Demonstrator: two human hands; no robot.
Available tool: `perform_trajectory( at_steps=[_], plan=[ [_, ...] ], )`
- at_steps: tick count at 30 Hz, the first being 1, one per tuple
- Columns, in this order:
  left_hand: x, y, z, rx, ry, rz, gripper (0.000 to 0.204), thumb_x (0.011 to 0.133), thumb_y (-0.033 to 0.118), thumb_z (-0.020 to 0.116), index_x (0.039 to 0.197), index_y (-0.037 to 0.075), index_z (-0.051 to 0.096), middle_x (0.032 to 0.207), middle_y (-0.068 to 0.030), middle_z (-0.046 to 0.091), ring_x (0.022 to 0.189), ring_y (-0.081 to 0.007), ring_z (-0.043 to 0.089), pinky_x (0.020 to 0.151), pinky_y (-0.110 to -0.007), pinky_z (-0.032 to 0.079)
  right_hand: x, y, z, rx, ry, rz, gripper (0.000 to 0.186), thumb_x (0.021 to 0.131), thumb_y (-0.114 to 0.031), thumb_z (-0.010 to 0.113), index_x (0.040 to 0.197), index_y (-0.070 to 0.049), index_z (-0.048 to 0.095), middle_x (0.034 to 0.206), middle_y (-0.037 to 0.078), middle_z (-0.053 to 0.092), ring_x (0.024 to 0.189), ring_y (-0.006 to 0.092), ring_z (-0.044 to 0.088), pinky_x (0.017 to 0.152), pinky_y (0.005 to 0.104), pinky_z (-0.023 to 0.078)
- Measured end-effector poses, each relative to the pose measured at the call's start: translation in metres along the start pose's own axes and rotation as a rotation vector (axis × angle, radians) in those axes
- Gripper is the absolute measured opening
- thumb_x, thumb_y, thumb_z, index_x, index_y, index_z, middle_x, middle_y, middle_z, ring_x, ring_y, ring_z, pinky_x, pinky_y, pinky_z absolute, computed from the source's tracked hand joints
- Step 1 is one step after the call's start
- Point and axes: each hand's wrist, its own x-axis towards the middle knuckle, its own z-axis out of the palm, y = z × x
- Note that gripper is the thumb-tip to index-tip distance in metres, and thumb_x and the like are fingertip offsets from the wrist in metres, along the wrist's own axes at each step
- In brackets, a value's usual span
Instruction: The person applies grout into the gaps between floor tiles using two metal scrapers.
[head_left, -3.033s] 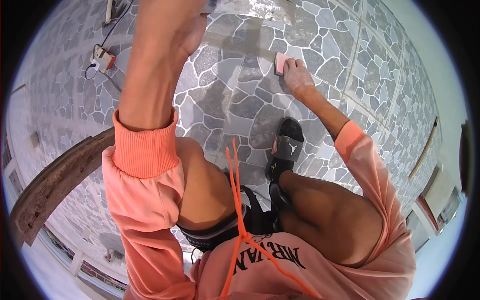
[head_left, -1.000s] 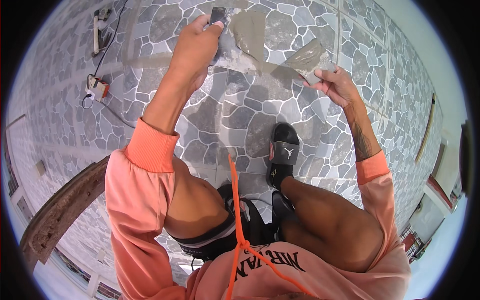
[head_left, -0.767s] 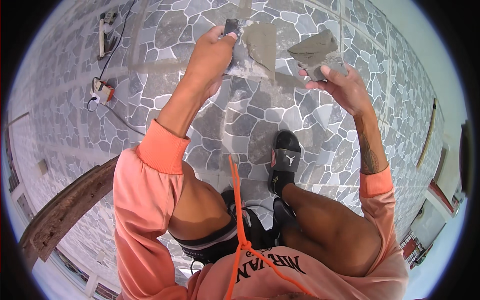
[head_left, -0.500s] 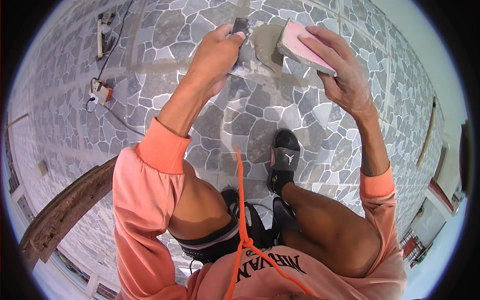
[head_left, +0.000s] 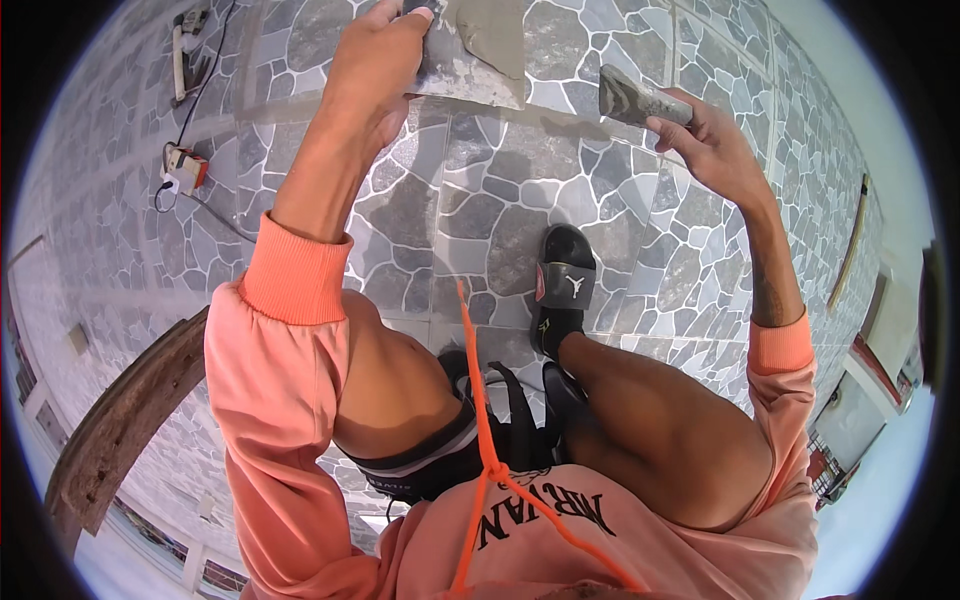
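At the top of the view, my left hand point(head_left: 365, 80) is closed on the edge of a flat grey plate point(head_left: 480, 85), its thumb pressed on the dark border. A smooth mound of wet grey paste point(head_left: 492, 32) lies on that plate, which runs partly past the picture's upper edge. To the right and apart from it, my right hand point(head_left: 715, 150) grips a foam pad point(head_left: 640, 102) by one end. The pad's visible face is smeared with grey paste. Both things are held over the stone-patterned tiles point(head_left: 490, 220).
A power strip or adapter point(head_left: 184, 168) with plugs and a black cable lies at left, below a tool with a pale handle point(head_left: 183, 62). A curved wooden plank point(head_left: 130, 425) stands at lower left. My sandalled foot point(head_left: 567, 270) is on the tiles. A thin wooden strip point(head_left: 850, 245) lies far right.
My left hand and the plate have moved up and left. My right hand has drawn the foam pad away from the plate and turned it, so its grey-smeared face shows instead of its pink side.
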Motion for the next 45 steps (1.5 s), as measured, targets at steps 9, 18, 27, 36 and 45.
perform_trajectory(
  at_steps=[9, 18, 27, 36, 45],
  plan=[
    [-0.029, 0.030, 0.001, 0.006, 0.131, 0.037, 0.022, 0.093, 0.021, 0.061, 0.075, 0.011, 0.066, 0.061, 0.0040, 0.051, 0.056, -0.0068, 0.043, 0.051, -0.024, 0.034, -0.048, 0.047, 0.052, 0.664, 0.084, 0.554, 0.030, 0.093, -0.023, 0.064, 0.110, 0.002, 0.060, 0.096, 0.009, 0.063, 0.086, 0.0215, 0.064, 0.075, 0.0358, 0.054],
    [-0.048, 0.040, -0.015, -0.133, 0.135, 0.099, 0.008, 0.094, 0.012, 0.058, 0.090, 0.006, 0.062, 0.075, 0.0017, 0.056, 0.065, -0.0075, 0.049, 0.058, -0.023, 0.043, 0.027, 0.096, 0.196, -0.765, 0.333, -0.086, 0.040, 0.079, -0.006, 0.059, 0.118, 0.002, 0.055, 0.107, 0.016, 0.054, 0.094, 0.0311, 0.053, 0.082, 0.0394, 0.047],
    [-0.039, 0.028, -0.037, 0.036, 0.120, 0.212, 0.016, 0.096, 0.014, 0.055, 0.104, 0.003, 0.063, 0.078, 0.0005, 0.058, 0.067, -0.0071, 0.052, 0.060, -0.023, 0.044, 0.017, 0.110, 0.184, -0.908, 0.099, -0.093, 0.033, 0.083, -0.011, 0.055, 0.112, 0.003, 0.057, 0.106, 0.015, 0.054, 0.099, 0.0280, 0.053, 0.085, 0.0378, 0.046],
    [-0.040, 0.024, -0.024, -0.108, -0.006, -0.038, 0.044, 0.096, 0.019, 0.055, 0.133, -0.003, 0.049, 0.120, -0.0103, 0.061, 0.106, -0.0167, 0.062, 0.089, -0.033, 0.052, -0.009, 0.141, 0.178, -0.950, 0.042, 0.060, 0.040, 0.084, -0.010, 0.053, 0.122, 0.003, 0.054, 0.113, 0.014, 0.052, 0.104, 0.0303, 0.051, 0.090, 0.0392, 0.045],
    [-0.045, -0.002, 0.012, -0.075, -0.157, -0.119, 0.032, 0.098, 0.014, 0.050, 0.125, -0.004, 0.055, 0.103, -0.0045, 0.065, 0.088, -0.0089, 0.060, 0.079, -0.025, 0.048, -0.034, 0.156, 0.171, -0.852, 0.069, 0.066, 0.036, 0.084, -0.009, 0.053, 0.119, 0.001, 0.055, 0.110, 0.014, 0.053, 0.102, 0.0303, 0.052, 0.085, 0.0397, 0.046]
  ],
)
